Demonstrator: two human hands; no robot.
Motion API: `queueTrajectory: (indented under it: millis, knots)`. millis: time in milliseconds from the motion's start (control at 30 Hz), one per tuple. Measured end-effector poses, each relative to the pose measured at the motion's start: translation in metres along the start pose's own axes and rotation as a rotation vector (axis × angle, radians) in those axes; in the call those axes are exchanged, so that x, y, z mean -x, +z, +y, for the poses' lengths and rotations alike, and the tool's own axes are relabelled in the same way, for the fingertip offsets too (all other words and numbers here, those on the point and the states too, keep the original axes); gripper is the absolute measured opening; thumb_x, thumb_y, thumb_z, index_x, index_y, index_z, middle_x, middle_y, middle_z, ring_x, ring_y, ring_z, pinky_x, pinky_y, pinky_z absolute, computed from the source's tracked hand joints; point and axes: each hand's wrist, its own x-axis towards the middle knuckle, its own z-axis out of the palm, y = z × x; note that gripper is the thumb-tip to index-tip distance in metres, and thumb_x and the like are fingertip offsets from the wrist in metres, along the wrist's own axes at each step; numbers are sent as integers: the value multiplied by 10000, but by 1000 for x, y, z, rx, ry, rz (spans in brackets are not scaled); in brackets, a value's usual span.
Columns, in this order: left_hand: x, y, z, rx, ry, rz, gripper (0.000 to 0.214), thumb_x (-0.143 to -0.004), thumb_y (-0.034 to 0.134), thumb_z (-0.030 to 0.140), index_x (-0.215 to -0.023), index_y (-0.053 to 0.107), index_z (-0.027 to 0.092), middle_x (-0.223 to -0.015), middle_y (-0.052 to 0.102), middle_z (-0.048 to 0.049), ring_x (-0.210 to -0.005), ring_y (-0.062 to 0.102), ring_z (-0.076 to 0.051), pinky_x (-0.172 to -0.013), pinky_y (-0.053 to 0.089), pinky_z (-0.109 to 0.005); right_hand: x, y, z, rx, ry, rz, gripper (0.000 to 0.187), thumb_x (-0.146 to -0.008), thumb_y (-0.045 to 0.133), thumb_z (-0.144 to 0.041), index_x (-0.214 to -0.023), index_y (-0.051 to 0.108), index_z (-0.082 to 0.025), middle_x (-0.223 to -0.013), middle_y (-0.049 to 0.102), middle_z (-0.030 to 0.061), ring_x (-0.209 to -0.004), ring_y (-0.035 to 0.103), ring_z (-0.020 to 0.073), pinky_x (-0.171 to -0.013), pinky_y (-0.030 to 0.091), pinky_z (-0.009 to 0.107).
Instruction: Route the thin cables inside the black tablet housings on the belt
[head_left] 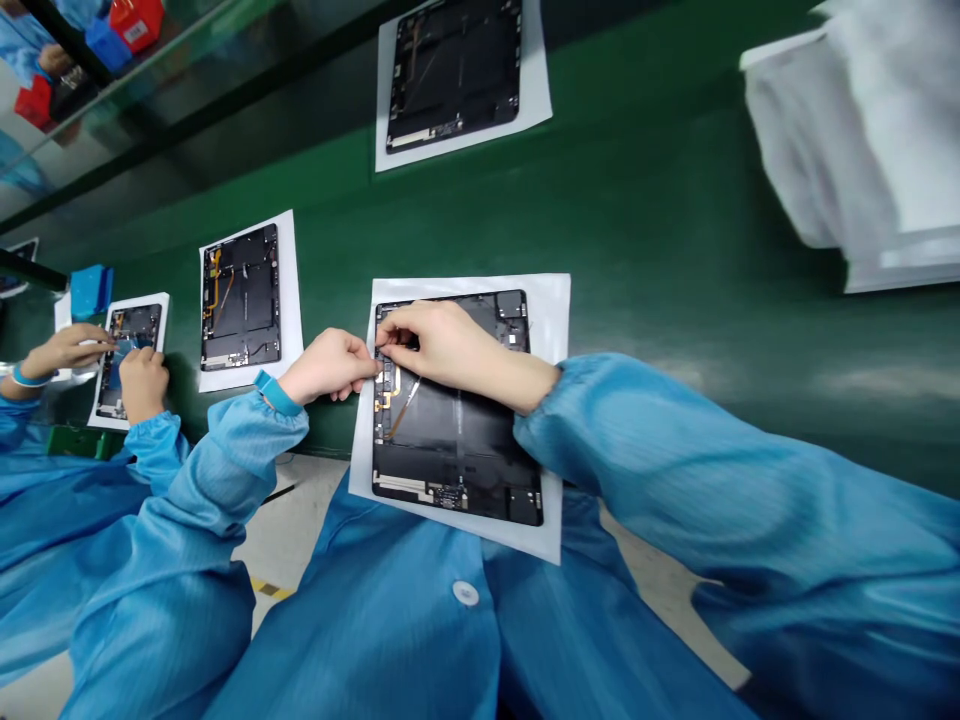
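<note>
An opened tablet (480, 430), its dark inside facing up, lies on a white sheet (551, 340) at the bench's near edge. My right hand (442, 340) reaches over its upper left corner, thumb and fingertips pinched together there; whatever they grip is hidden or too small to name. Beside the left edge of the tablet, my left hand (336, 365) is closed, its fingertips at the rim close to my right fingers. Just below them, an orange-gold flex cable (388, 385) runs along the tablet's left side. A blue band circles my left wrist.
More opened tablets lie on white sheets: one tablet (240, 298) to the left, another tablet (454, 75) farther back. White sheets or bags (847, 150) are piled at the right. At far left, a co-worker's hands (142, 380) work over a tablet near a blue box (90, 290).
</note>
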Motion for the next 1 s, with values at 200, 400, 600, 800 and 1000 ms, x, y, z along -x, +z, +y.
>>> queueTrajectory:
  millis: [200, 400, 600, 800, 1000]
  knots:
    - [-2, 0, -4, 19, 26, 28, 321, -920, 653, 155, -618, 546, 160, -475, 559, 39, -326, 442, -43, -351, 280, -178, -1, 0, 0, 5, 16, 3, 180, -810, 599, -110, -884, 745, -186, -852, 758, 52, -769, 658, 187, -746, 467, 291]
    - [-3, 1, -2, 10, 10, 45, 319, -895, 651, 149, -601, 530, 167, -468, 533, 48, -332, 416, -44, -377, 269, -187, -1, 2, 3, 33, -8, -7, 195, -835, 586, -112, -913, 753, -177, -859, 757, 56, -768, 650, 184, -746, 460, 291]
    - [-7, -8, 15, -288, 159, 126, 150, -752, 712, 128, -633, 627, 164, -501, 542, 63, -403, 492, -72, -483, 376, -206, 8, -9, 4, 274, -204, -22, 225, -928, 556, -151, -938, 779, -175, -949, 770, 105, -891, 632, 243, -864, 434, 372]
    - [-17, -19, 23, -424, 190, 68, 154, -746, 763, 182, -630, 664, 162, -542, 592, 42, -499, 545, -109, -564, 400, -240, 21, -23, -5, 480, -244, -73, 253, -977, 540, -169, -961, 793, -178, -942, 742, 109, -882, 573, 249, -790, 375, 366]
    - [-23, -18, 20, -676, 448, 139, 80, -773, 747, 171, -695, 730, 171, -673, 686, 3, -630, 581, -138, -650, 387, -260, 25, -26, -7, 561, -252, -109, 235, -964, 559, -160, -920, 790, -154, -882, 704, 115, -857, 530, 243, -780, 355, 363]
